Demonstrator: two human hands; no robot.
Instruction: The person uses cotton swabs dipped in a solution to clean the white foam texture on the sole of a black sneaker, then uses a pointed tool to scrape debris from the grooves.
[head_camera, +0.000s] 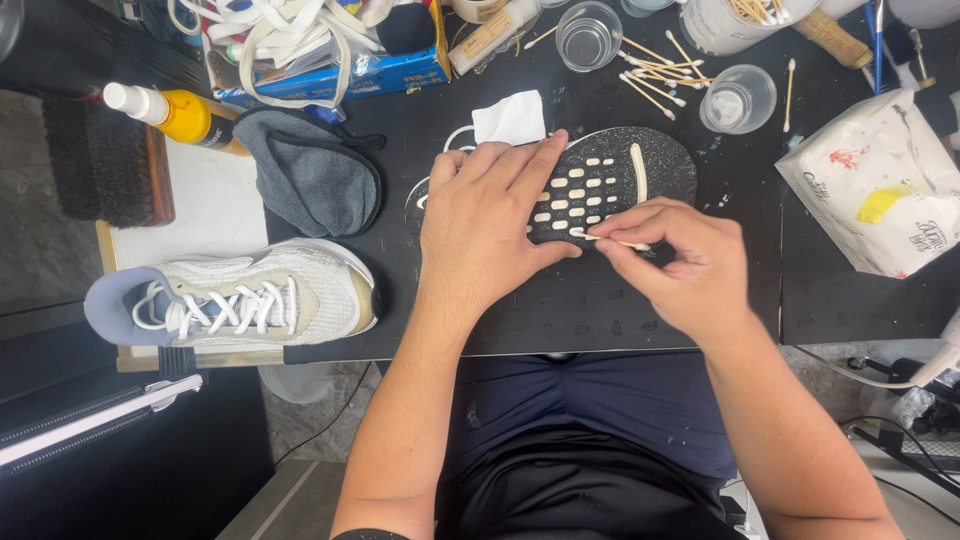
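Observation:
A shoe (620, 175) lies sole-up on the black mat (600, 310), its dark speckled sole dotted with white cut-outs. My left hand (485, 220) presses flat on the sole's left half and holds it down. My right hand (680, 260) pinches a cotton swab (605, 240) and rests its tip against the sole's lower edge. A second white shoe (240, 295) with white laces stands upright at the left, on a white board.
A grey cloth (310, 170), a yellow bottle (180, 115) and a brush (105, 160) lie at the left. Loose cotton swabs (655, 75), clear plastic cups (738, 98), a white wipe (510, 118) and a crumpled white bag (880, 185) crowd the mat's far side.

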